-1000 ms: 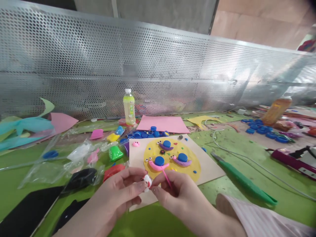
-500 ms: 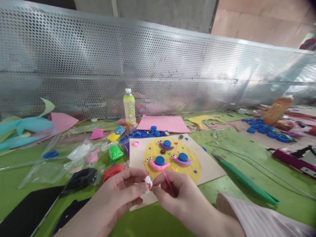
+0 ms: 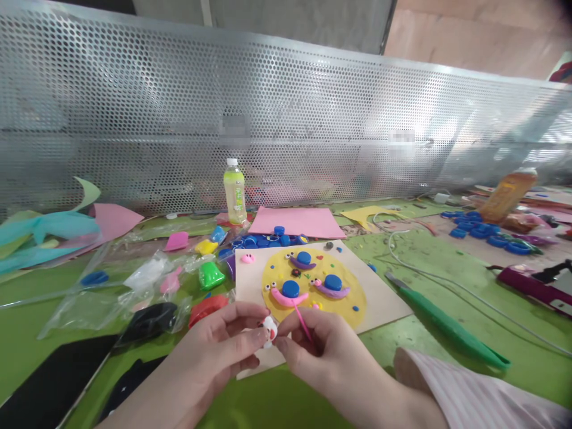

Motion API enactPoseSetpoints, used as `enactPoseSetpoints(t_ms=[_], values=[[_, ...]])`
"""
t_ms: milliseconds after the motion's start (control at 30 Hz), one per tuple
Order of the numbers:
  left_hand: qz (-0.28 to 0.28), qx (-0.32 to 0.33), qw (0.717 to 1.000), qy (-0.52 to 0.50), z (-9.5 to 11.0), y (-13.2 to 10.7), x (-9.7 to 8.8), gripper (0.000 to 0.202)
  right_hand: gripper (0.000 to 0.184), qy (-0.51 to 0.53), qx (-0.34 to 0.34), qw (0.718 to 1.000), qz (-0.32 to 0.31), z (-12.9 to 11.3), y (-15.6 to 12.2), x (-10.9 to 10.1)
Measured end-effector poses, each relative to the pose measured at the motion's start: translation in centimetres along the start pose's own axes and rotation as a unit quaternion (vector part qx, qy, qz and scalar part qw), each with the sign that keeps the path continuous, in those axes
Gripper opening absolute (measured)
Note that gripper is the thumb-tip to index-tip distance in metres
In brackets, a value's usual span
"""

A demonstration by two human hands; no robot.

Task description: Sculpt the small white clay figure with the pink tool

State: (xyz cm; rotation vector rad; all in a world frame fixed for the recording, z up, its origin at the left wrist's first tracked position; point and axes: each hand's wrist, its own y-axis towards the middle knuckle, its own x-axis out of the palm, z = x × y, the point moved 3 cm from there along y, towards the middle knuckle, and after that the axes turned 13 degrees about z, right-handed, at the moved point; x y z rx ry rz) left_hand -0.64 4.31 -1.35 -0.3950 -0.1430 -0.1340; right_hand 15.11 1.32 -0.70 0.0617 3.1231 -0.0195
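Between thumb and fingers, my left hand [image 3: 232, 342] pinches a small white clay figure [image 3: 269, 329] with red and dark spots. My right hand [image 3: 317, 345] is closed around a thin pink stick [image 3: 302, 322], its fingertips touching or very close to the figure's right side. Just beyond both hands lies a pale sheet [image 3: 384, 298] bearing a yellow circle [image 3: 279, 265]. On the circle sit clay snails with blue bottle-cap shells: a pink snail [image 3: 290, 298], a lilac snail [image 3: 331, 291] and a purple snail [image 3: 304, 264]. A pink clay face [image 3: 248, 258] is at the sheet's upper left corner.
Left of the sheet lie green clay [image 3: 211, 276], red clay [image 3: 208, 310] and plastic bags. Behind are blue caps [image 3: 268, 241], pink paper [image 3: 297, 222] and a drink bottle [image 3: 235, 193]. A green-handled tool [image 3: 451, 322] and white cable [image 3: 447, 292] lie right. A perforated metal panel [image 3: 313, 119] stands behind.
The view has shifted very slightly. Both hands keep the same hold, with the white figure barely turned between the fingertips.
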Motion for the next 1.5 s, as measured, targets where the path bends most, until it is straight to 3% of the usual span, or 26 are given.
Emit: enactPoseSetpoints(t_ms=[367, 767, 1000, 1267, 1400, 1500], values=[[0.015, -0.012, 0.999, -0.026, 0.5, -0.4, 0.5, 0.018, 0.008, 0.025, 0.006, 1.000, 0.000, 0.6, 0.1, 0.0], [0.028, 0.013, 0.999, -0.012, 1.2, 0.0, 0.4, 0.023, 0.009, 0.003, 0.012, 1.000, 0.007, 0.4, 0.1, -0.3], [0.026, 0.004, 0.999, -0.029, 0.7, -0.1, 0.2, 0.031, 0.012, -0.001, 0.012, 1.000, 0.008, 0.5, 0.1, -0.3], [0.070, -0.011, 0.997, -0.016, 1.3, -0.7, 1.2, 0.038, 0.016, -0.015, 0.006, 1.000, 0.010, 0.9, 0.1, -0.6], [0.075, 0.007, 0.997, -0.020, 0.7, 0.2, -0.5, 0.038, 0.019, -0.012, -0.001, 1.000, 0.022, 0.8, 0.3, -1.5], [0.040, 0.010, 0.999, -0.030, -2.7, 2.2, -3.0, 0.030, 0.019, 0.007, -0.021, 0.998, 0.054, -0.1, 0.9, -1.8]])
